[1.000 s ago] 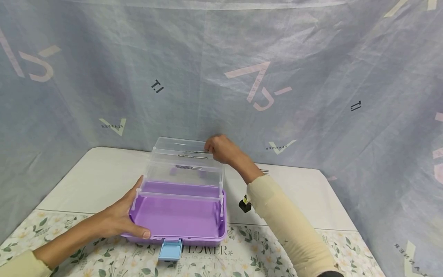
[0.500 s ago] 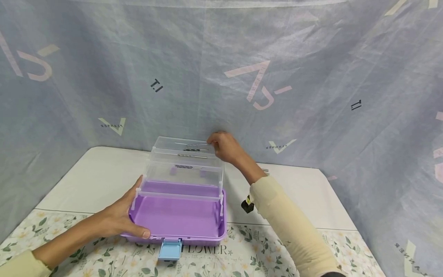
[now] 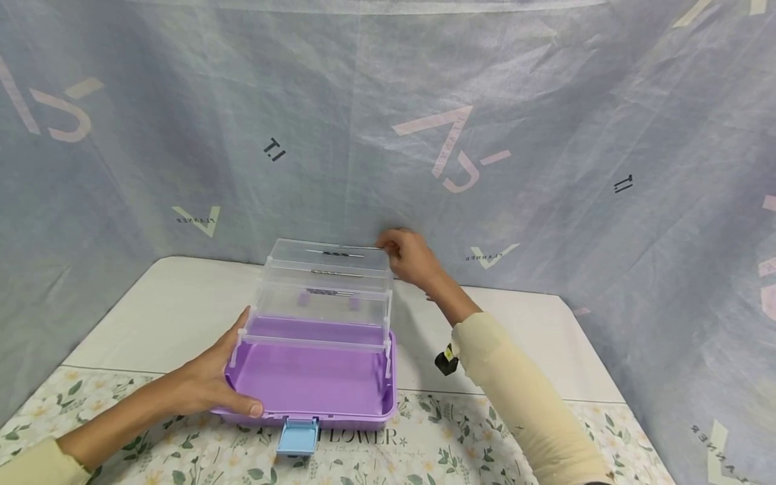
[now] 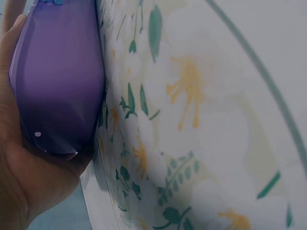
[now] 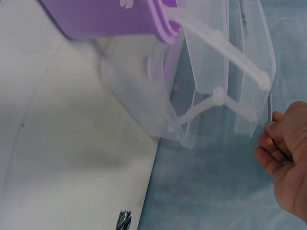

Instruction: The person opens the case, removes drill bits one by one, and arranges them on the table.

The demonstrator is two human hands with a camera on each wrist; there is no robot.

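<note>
In the head view, an open purple toolbox [image 3: 315,387] has clear tiered trays [image 3: 285,283] raised at its back. My left hand [image 3: 209,384] grips the box's left end, thumb on the front rim; the left wrist view shows the palm against the purple wall [image 4: 60,72]. My right hand [image 3: 412,256] is at the top tray's right edge. It pinches a thin metal rod [image 5: 270,108], likely a drill bit; its far part is hard to see. A dark fluted drill bit [image 3: 343,254] lies in the top tray, another bit [image 3: 336,273] in the tier below, several [image 3: 330,292] lower down.
A blue latch [image 3: 298,438] hangs from the box front. Beside my right sleeve is a black object with a yellow mark [image 3: 447,360]. A fluted bit [image 5: 123,219] lies on the white table [image 5: 72,167]. A grey curtain [image 3: 545,135] hangs behind the table.
My right hand has lifted slightly and moved right along the top tray, with the thin rod in its fingers. The dark bit now lies farther back in the tray. My left hand stays put.
</note>
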